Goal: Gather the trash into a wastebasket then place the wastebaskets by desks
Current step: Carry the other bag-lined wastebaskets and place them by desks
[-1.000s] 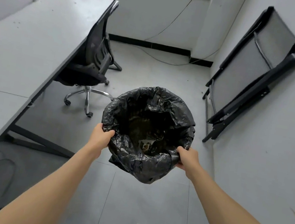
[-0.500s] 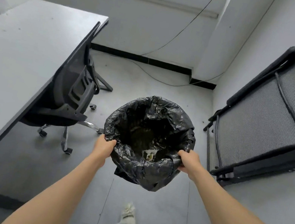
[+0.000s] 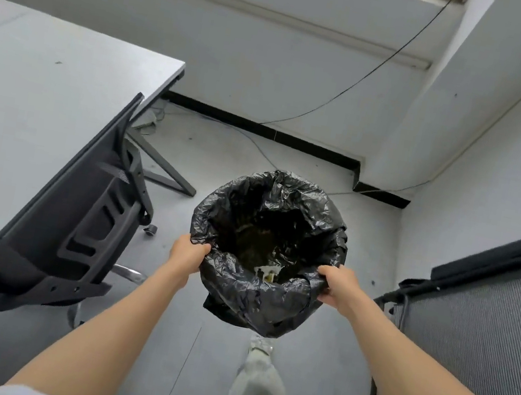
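Both hands, left hand (image 3: 188, 254) and right hand (image 3: 335, 285), grip the rim of the bin (image 3: 257, 296), one on each side, up off the floor (image 3: 259, 158). On the left are the desk (image 3: 43, 96) and chair (image 3: 84, 218). Small trash (image 3: 266, 272) lies inside the bin.

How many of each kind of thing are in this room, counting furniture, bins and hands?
Desks: 1
Office chairs: 1
Folded cots against the right wall: 1
Wastebaskets with a black liner: 1
Hands holding its rim: 2, left hand, right hand
Total: 6
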The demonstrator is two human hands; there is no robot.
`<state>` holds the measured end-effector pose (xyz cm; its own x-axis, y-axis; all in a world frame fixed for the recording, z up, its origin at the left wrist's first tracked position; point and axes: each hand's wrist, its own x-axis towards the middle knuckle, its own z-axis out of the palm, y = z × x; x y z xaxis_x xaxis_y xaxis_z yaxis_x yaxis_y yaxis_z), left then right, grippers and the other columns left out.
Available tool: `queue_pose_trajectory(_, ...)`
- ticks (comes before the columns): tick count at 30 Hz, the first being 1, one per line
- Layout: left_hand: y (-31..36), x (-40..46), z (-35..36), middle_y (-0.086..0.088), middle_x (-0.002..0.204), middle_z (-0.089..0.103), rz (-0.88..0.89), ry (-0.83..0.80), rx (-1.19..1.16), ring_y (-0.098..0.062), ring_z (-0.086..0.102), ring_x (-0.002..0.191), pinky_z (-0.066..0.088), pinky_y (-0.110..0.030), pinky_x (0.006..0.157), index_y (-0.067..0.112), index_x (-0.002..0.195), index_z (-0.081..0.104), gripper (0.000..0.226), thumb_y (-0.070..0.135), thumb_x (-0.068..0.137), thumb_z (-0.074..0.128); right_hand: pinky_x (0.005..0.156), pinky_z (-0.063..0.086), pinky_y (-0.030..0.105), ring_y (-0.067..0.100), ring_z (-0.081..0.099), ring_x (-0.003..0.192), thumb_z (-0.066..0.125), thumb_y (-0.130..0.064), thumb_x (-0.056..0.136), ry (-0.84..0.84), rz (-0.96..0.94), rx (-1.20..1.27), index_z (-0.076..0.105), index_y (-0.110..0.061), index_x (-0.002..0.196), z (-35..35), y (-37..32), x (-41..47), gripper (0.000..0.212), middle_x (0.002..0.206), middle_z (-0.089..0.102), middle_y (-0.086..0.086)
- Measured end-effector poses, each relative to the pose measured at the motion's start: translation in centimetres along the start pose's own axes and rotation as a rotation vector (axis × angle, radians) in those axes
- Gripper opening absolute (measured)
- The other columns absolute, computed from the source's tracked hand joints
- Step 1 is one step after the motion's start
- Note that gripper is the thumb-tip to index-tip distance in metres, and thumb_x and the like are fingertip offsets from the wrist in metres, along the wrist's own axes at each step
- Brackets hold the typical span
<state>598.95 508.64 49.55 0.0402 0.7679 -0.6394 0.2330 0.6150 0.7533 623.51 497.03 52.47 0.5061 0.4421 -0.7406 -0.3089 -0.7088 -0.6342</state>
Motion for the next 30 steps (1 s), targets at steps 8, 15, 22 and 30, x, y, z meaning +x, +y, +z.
queue_pose_trajectory(8,7.7,10.9,4.8,-0.013,0.095,0.063,-0.126,0.097,-0.024,-0.03,0.062,0.09,0.055,-0.044,0.083,0.017,0.08,0.051,0.014,0.004,0.086,0.051,0.058,0.048,0.034,0.027,0.055,0.078,0.048,-0.002,0.091,-0.053,0.114,-0.1,0.047,-0.004,0.101,2.7,-12.7,12.9,0.01,0.097,0.055,0.014)
queue_pose_trajectory(15,9.8,22.0,5.1,-0.017,0.102,0.067,-0.264,0.143,-0.056,-0.032,0.065,0.096,0.055,-0.042,0.081,0.011,0.094,0.058,0.016,0.004,0.084,0.048,0.086,0.05,0.043,0.028,0.054,0.093,0.046,-0.01,0.096,-0.085,0.157,-0.231,0.042,-0.004,0.126,9.6,-19.0,22.1,0.03,0.113,0.054,0.014)
queue_pose_trajectory(22,11.3,38.2,4.7,-0.019,0.108,0.063,-0.384,0.226,-0.029,-0.035,0.063,0.102,0.054,-0.052,0.089,0.019,0.088,0.049,0.013,0.007,0.085,0.045,0.082,0.053,0.045,0.028,0.056,0.074,0.042,-0.009,0.095,-0.05,0.269,-0.347,0.048,-0.006,0.089,19.6,-22.6,36.4,0.009,0.087,0.058,0.013)
queue_pose_trajectory(30,6.7,56.6,5.4,-0.016,0.102,0.066,-0.497,0.314,0.133,-0.035,0.063,0.098,0.055,-0.049,0.088,0.011,0.099,0.054,0.021,0.008,0.08,0.044,0.092,0.051,0.049,0.039,0.058,0.108,0.049,-0.02,0.094,0.023,0.219,-0.478,0.047,-0.005,0.126,30.2,-20.1,52.7,0.035,0.116,0.06,0.017)
